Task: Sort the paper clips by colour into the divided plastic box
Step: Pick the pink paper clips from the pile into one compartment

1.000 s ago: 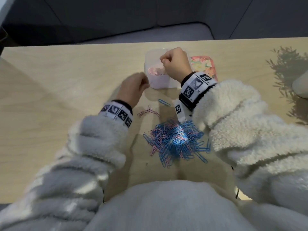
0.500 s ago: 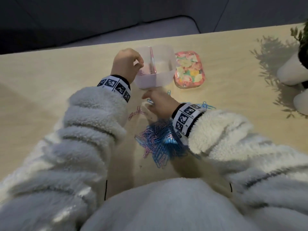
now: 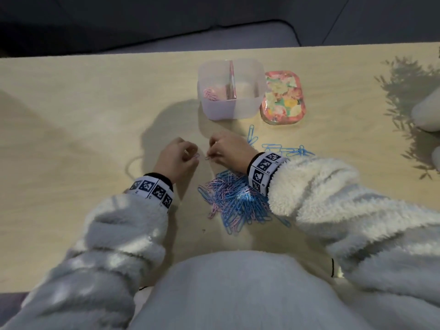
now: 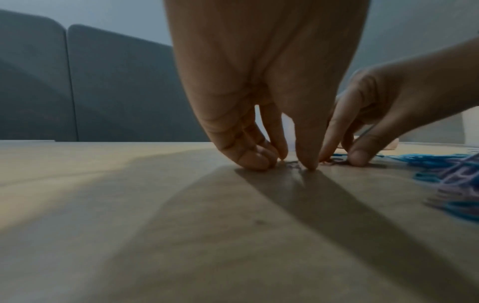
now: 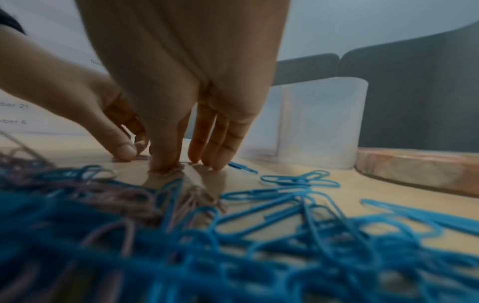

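A translucent divided box (image 3: 228, 108) stands on the wooden table, with several pink clips (image 3: 210, 94) in its left compartment; its right compartment looks bare. A mixed pile of blue and pink paper clips (image 3: 235, 201) lies near me, under my right wrist. Several blue clips (image 3: 289, 150) lie apart to the right. Both hands are down on the table in front of the box. My left hand (image 3: 194, 156) (image 4: 295, 163) pinches a pink clip between thumb and forefinger. My right hand (image 3: 209, 157) (image 5: 168, 164) pinches another pink clip (image 3: 206, 158) beside it.
A floral lid (image 3: 282, 97) lies flat right of the box (image 5: 324, 123). White plant pots (image 3: 426, 110) stand at the table's right edge and cast leafy shadows. A dark sofa (image 3: 166, 25) runs behind the far table edge. Bare tabletop stretches to the left.
My left hand has let go of the box's left rim and come down to the table. My right hand moved from over the box to the loose pink clips beside the left.
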Tool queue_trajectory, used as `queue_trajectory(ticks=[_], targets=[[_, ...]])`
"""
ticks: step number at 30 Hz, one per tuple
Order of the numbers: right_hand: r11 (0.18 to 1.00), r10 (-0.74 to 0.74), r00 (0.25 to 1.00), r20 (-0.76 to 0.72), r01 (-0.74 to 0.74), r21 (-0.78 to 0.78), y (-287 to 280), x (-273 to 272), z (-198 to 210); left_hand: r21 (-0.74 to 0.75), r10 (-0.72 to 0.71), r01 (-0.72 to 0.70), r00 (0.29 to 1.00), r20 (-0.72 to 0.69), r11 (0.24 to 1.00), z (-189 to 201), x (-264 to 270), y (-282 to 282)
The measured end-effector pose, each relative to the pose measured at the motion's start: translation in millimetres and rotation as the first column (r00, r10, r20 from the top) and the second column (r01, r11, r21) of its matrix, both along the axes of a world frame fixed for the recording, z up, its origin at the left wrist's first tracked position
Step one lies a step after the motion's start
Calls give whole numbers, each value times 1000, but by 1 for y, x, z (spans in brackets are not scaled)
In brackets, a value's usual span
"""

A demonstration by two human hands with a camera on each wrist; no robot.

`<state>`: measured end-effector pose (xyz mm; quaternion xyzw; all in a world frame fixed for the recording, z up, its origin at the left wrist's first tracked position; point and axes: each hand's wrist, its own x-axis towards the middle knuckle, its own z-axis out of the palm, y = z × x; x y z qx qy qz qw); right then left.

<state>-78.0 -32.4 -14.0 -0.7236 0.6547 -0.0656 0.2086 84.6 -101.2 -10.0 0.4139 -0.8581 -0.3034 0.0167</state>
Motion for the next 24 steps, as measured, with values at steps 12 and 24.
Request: queue_trajectory(ticks=[12,24], targets=[[968,-218,973,-71,225,115,7,16,-7,-186,-62,105,972,225,977,-6,-22,14],[823,-469,785,405,555,-122,-56,-48,83,-165,-112,146,973,202,975,3,-14,2]])
